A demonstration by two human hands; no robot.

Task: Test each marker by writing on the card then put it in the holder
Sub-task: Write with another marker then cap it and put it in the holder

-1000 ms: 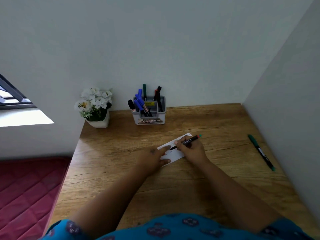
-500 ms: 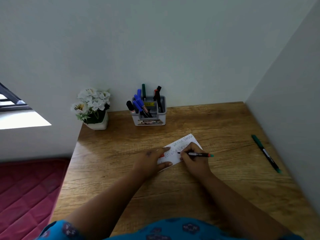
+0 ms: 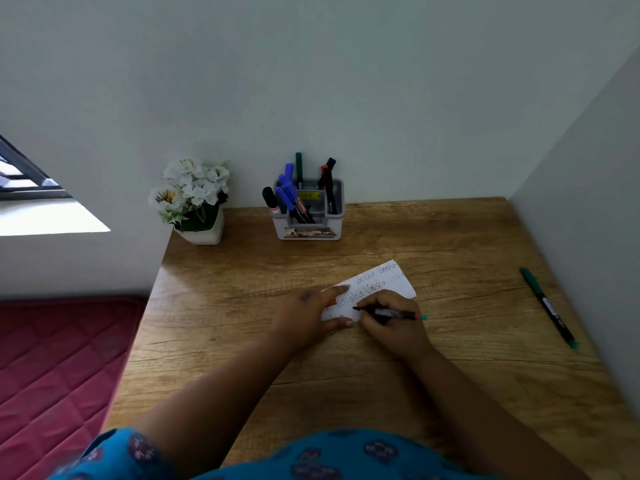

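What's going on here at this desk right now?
A person is testing markers. Their right hand grips a black marker with its tip on a white card that already carries several handwritten lines, while the left hand presses the card flat on the wooden desk. A grey holder by the wall already holds several markers. One green marker lies loose on the desk to the right, apparently not yet put away.
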